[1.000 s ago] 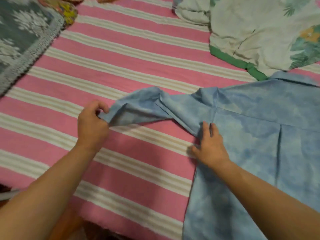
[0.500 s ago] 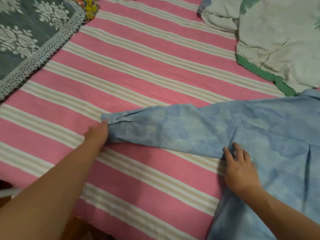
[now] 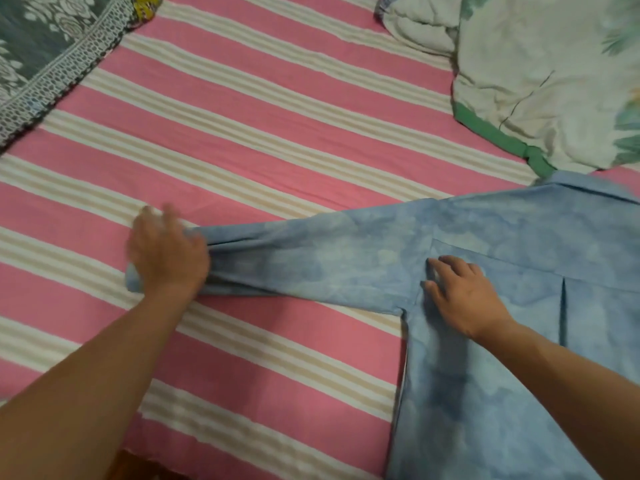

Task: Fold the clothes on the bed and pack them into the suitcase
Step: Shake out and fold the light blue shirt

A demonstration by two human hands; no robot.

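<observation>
Left hand (image 3: 166, 252) lies flat on the sleeve's cuff, fingers loosely spread (blurred), likely smoothing it. Sleeve (image 3: 311, 265) runs left-right, cuff pointing left across the striped bed sheet (image 3: 242, 116). Right hand (image 3: 464, 294), fingers apart, presses the shirt (image 3: 519, 341) by the armpit seam, probably anchoring it. Shirt lies back-up on the bed, collar at the far side.

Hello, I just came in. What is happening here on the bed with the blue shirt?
A person is laying out a blue shirt on a pink striped bed for folding. The left hand rests flat on the cuff end of the stretched-out sleeve, and the right hand presses near the armpit. No fold is made yet. No suitcase is in view.
</observation>
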